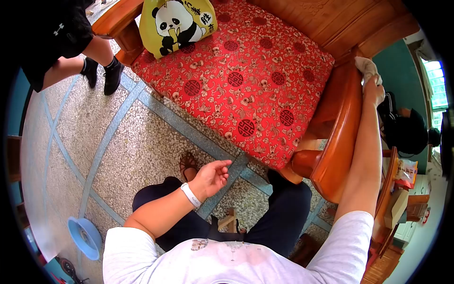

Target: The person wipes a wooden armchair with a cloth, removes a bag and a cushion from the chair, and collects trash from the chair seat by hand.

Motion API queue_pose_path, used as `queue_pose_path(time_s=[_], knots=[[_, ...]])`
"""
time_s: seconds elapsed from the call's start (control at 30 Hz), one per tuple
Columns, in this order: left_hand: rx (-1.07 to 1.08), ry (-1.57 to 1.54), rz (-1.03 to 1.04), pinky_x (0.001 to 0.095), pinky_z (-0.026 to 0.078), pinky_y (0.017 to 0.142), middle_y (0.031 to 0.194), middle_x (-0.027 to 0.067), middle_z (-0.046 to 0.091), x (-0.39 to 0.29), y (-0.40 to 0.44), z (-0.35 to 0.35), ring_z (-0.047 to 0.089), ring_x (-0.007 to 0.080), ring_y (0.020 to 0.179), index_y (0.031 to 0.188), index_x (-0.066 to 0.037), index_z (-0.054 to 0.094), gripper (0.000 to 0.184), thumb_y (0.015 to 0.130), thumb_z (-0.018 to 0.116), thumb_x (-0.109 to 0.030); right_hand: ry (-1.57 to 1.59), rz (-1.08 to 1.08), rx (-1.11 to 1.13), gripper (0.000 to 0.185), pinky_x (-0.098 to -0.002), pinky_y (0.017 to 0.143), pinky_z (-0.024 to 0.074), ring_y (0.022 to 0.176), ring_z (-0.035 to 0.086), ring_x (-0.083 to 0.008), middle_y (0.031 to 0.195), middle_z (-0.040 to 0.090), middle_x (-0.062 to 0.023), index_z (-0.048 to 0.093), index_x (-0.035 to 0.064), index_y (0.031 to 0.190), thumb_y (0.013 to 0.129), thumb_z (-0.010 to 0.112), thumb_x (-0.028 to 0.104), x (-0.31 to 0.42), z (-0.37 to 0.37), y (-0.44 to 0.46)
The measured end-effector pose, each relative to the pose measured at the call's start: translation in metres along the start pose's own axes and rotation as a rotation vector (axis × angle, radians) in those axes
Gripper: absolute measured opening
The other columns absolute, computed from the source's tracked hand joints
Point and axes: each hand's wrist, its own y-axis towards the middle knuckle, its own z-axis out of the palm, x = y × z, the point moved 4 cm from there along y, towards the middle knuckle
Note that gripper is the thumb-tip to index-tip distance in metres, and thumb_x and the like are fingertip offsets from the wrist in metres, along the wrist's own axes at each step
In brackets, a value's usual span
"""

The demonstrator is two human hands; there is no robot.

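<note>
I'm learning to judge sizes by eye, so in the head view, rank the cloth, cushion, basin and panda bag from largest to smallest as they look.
1. Cushion
2. Panda bag
3. Basin
4. Cloth, bunched under the right hand

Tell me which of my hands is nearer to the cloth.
Right. Your right hand holds the cloth at the far end of the armrest; your left hand is well away from it, in front of the cushion.
</note>
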Motion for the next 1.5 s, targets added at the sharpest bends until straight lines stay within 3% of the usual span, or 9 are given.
queue_pose_path(time_s=[0.03,0.1,0.2,0.3,0.5,1.03,1.1,1.27,1.5], knots=[[-0.008,0.007,0.004,0.0221,0.042,0.056,0.067,-0.0019,0.053,-0.001,-0.003,0.002,0.050,0.0107,0.064,0.102,-0.005,0.061,0.019,0.091,0.050,-0.017,-0.004,-0.001,-0.001,0.061,-0.0433,0.076,0.0511,0.084,0.065,-0.0379,0.087,0.065,-0.0265,0.065,-0.0069,0.079,0.082,0.047,0.051,-0.005,0.000,0.000],[0.003,0.018,0.014,0.0221,0.042,0.056,0.067,-0.0021,0.053,-0.002,-0.004,0.006,0.050,0.0104,0.064,0.102,-0.005,0.061,0.019,0.091,0.051,-0.017,0.464,0.651,0.132,0.060,-0.0386,0.066,0.0540,0.077,0.067,-0.0338,0.084,0.066,-0.0244,0.065,-0.0087,0.076,0.080,0.050,0.050,-0.022,-0.019,-0.016],[0.022,0.020,0.029,0.0218,0.042,0.056,0.066,-0.0028,0.052,0.000,-0.001,0.011,0.050,0.0100,0.063,0.102,-0.005,0.061,0.019,0.091,0.050,-0.017,0.642,0.704,0.130,0.058,-0.0343,0.057,0.0540,0.068,0.067,-0.0301,0.079,0.066,-0.0227,0.064,-0.0096,0.081,0.076,0.058,0.048,-0.042,-0.033,-0.028],[0.044,0.052,0.038,0.0216,0.042,0.055,0.067,-0.0028,0.053,0.001,-0.004,0.012,0.050,0.0100,0.063,0.100,-0.005,0.061,0.018,0.091,0.051,-0.017,0.166,-0.175,0.109,0.053,-0.0392,0.077,0.0491,0.087,0.062,-0.0352,0.092,0.064,-0.0237,0.061,-0.0033,0.094,0.070,0.068,0.043,-0.036,-0.049,-0.043],[0.065,0.070,0.047,0.0222,0.042,0.053,0.066,-0.0021,0.053,-0.001,-0.008,0.008,0.050,0.0104,0.061,0.097,-0.006,0.062,0.016,0.090,0.052,-0.016,0.330,-0.375,0.229,0.036,-0.0417,0.073,0.0445,0.084,0.058,-0.0399,0.087,0.060,-0.0242,0.057,-0.0039,0.092,0.082,0.061,0.030,-0.028,-0.145,-0.123],[0.137,0.054,0.143,0.0199,0.042,0.053,0.067,-0.0039,0.053,-0.018,-0.020,0.013,0.050,0.0104,0.061,0.100,-0.007,0.059,0.016,0.088,0.052,-0.014,0.422,-0.334,0.387,0.041,-0.0426,0.080,0.0443,0.092,0.056,-0.0375,0.096,0.059,-0.0208,0.053,0.0008,0.105,0.080,0.065,0.031,-0.022,-0.271,-0.230],[0.151,0.054,0.140,0.0198,0.042,0.053,0.067,-0.0037,0.052,-0.020,-0.020,0.013,0.050,0.0103,0.062,0.100,-0.007,0.059,0.015,0.087,0.053,-0.014,0.150,-0.578,0.572,0.052,-0.0437,0.081,0.0445,0.093,0.056,-0.0381,0.095,0.059,-0.0228,0.052,-0.0007,0.105,0.076,0.068,0.039,-0.003,-0.285,-0.227],[0.156,0.041,0.125,0.0231,0.041,0.055,0.067,-0.0023,0.052,-0.020,-0.014,0.013,0.050,0.0122,0.063,0.104,-0.007,0.057,0.018,0.088,0.052,-0.014,-0.034,-0.544,0.686,0.068,-0.0441,0.088,0.0428,0.103,0.051,-0.0411,0.105,0.055,-0.0266,0.061,-0.0034,0.105,0.073,0.063,0.056,0.023,-0.267,-0.198],[0.111,0.076,0.096,0.0228,0.041,0.055,0.066,-0.0024,0.052,-0.016,-0.006,0.007,0.049,0.0122,0.062,0.103,-0.008,0.057,0.017,0.088,0.053,-0.014,0.016,-0.387,0.508,0.067,-0.0446,0.092,0.0384,0.102,0.049,-0.0412,0.107,0.056,-0.0245,0.064,-0.0021,0.103,0.074,0.059,0.058,0.035,-0.206,-0.170]])
